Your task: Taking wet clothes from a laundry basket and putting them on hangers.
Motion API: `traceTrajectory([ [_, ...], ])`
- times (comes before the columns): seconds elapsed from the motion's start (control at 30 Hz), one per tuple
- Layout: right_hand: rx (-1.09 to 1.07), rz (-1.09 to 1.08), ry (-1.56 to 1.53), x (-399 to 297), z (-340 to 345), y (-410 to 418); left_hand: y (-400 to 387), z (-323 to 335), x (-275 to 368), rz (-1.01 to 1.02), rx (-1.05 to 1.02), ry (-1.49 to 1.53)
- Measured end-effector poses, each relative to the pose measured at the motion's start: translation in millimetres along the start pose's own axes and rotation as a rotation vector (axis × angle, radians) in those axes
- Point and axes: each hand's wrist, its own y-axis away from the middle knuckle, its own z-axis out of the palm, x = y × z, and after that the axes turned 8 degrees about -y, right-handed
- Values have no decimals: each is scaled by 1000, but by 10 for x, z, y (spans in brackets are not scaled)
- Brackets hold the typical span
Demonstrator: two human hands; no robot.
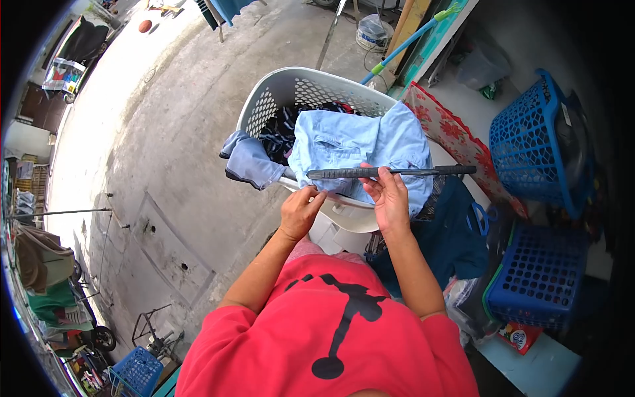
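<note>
My right hand [389,201] holds a long, narrow black item [347,173] level between thumb and fingers; it may be a clothes hanger seen edge-on. Below it, a light blue garment [337,131] with a slit pocket lies across the top of a white perforated laundry basket [270,79]. My left hand [301,211] is at the basket's near rim, thumb and fingers pinched together by the garment's lower edge. Whether cloth is between them is hard to see. A greyish-blue garment [258,161] hangs over the left rim, and dark patterned clothes [280,126] lie inside.
At right are a blue basket [523,144], a darker blue basket [536,278], a dark teal cloth [446,238] and a red-flowered cloth [446,129]. A blue-green pole [412,42] leans beyond the laundry basket, near a white bucket [373,34]. Concrete floor [198,124] extends left.
</note>
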Motion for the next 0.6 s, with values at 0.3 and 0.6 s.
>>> traceTrajectory([
  [0.3,-56,95,-131,-31,143,-93,-139,-167,90,-20,117,-62],
  [0.6,-279,123,-123,-296,347,-100,-1183,-549,83,68,-408,50],
])
